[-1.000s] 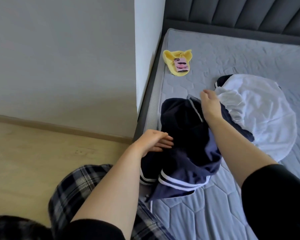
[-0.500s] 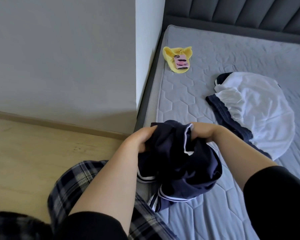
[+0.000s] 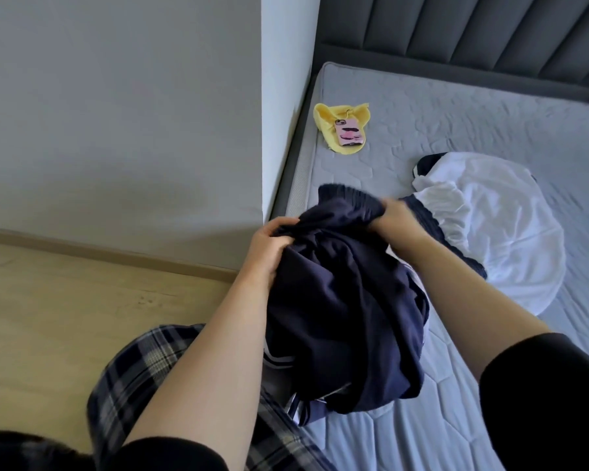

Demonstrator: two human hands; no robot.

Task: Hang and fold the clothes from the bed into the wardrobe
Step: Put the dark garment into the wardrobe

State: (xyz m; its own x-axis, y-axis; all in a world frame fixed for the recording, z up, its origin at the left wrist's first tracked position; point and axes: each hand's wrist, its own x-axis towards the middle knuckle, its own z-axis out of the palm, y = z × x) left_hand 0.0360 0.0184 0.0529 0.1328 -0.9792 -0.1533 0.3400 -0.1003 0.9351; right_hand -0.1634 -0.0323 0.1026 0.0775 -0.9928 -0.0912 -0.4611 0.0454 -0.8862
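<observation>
Navy garment is gripped at centre frame by both left hand and right hand, unfolded, while white garment and yellow cloth wait on the mattress, so little seems done.

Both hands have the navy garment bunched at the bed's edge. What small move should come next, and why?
Probably lift and shake it open. The left hand and right hand each grip the navy garment near its ribbed top edge, but the rest hangs crumpled against the mattress, so its shape cannot be folded or hung yet.
</observation>
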